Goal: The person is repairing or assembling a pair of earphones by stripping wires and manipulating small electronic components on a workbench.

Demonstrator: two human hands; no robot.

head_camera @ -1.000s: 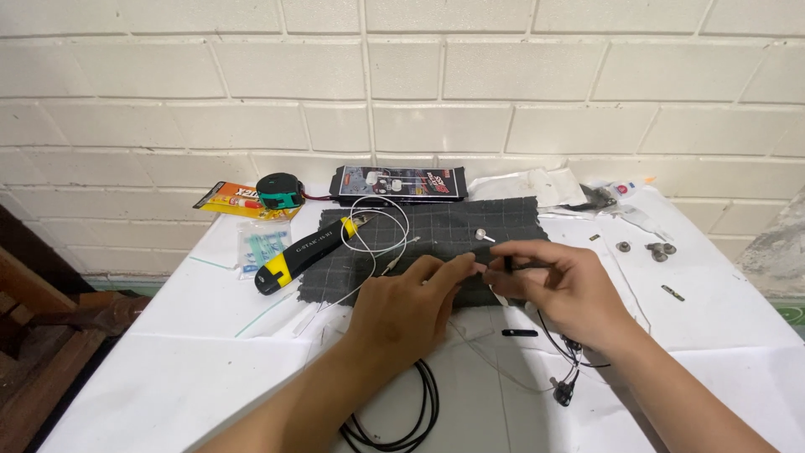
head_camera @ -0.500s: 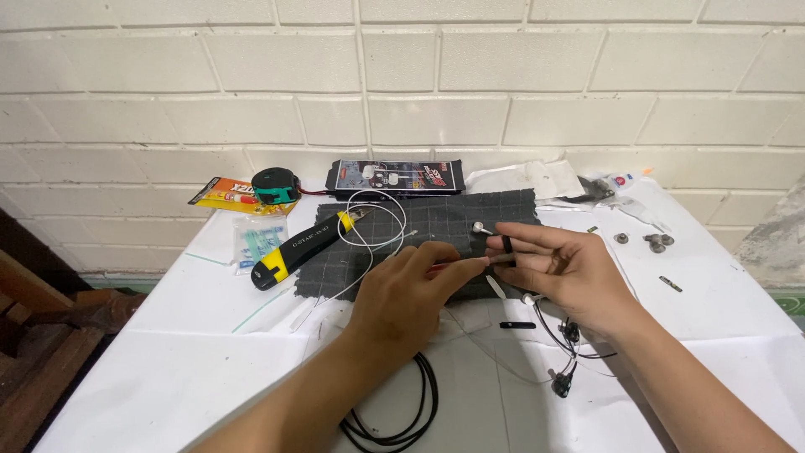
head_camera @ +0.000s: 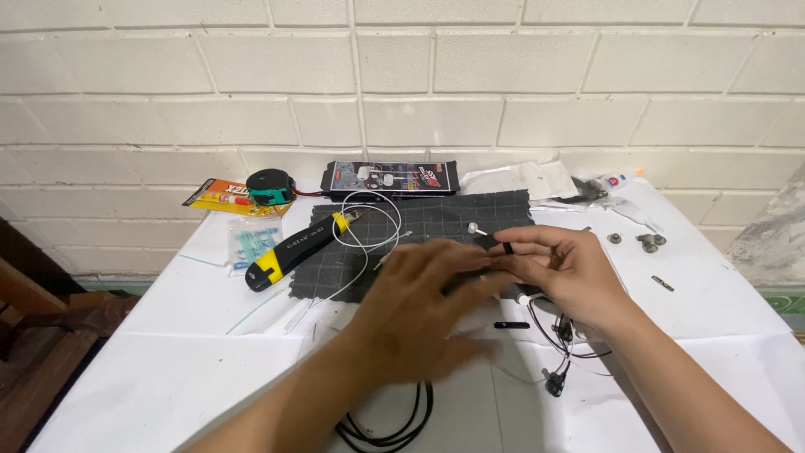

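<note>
On a white table (head_camera: 151, 369) by a pale brick wall (head_camera: 419, 75), two bare hands meet over a dark mat (head_camera: 419, 220). The left hand (head_camera: 419, 306) is blurry, w/ fingers curled down and reaching toward the right hand; can't tell if it pinches anything. The right hand (head_camera: 558, 268) has thumb & fingers pressed together on a small black piece (head_camera: 507, 248), just above the mat's near edge. A thin white wire (head_camera: 369, 226) loops on the mat, next to the left hand. A tiny white earbud bit (head_camera: 475, 227) sits on the mat, near the right fingers.

Under the right wrist, black wires w/ small plugs (head_camera: 558, 361) lie on the table. A short black tube (head_camera: 511, 325) lies between the hands, on the table. A coil of black cable (head_camera: 394, 428) lies at the near edge, partly under the left arm.

Left of the mat lies a yellow & black tool (head_camera: 289, 252), its tip touching the mat. Behind it are a green & black tape measure (head_camera: 270, 186), an orange glue pack (head_camera: 220, 196) & a clear bag (head_camera: 250, 245). A dark flat pack (head_camera: 392, 178) lies along the wall behind the mat. To the right are small round metal parts (head_camera: 641, 242) & some clear plastic wraps (head_camera: 537, 178).
</note>
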